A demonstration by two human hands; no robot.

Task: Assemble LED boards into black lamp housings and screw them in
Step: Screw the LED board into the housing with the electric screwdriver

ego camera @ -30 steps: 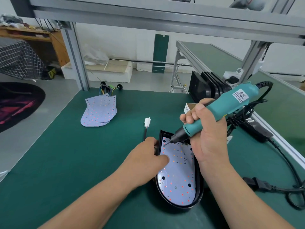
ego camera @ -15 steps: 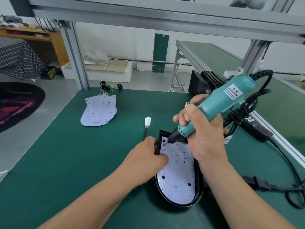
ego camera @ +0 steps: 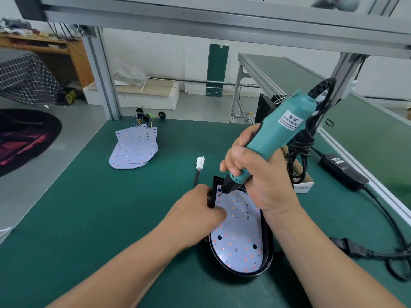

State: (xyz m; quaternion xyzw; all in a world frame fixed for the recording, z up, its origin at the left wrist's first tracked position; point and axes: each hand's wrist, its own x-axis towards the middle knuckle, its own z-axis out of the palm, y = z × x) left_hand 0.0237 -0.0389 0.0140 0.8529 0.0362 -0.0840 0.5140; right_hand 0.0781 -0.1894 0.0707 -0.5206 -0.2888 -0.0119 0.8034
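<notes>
Now right grip [ego camera: 255, 174] clasps screwdriver [ego camera: 284, 130], tip on board [ego camera: 240, 236].

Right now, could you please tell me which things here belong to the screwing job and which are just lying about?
In use: electric screwdriver in the right hand; LED board; black housing, gripped by the left hand.
Lying about: spare LED boards; white connector; power adapter; black power cord.
</notes>
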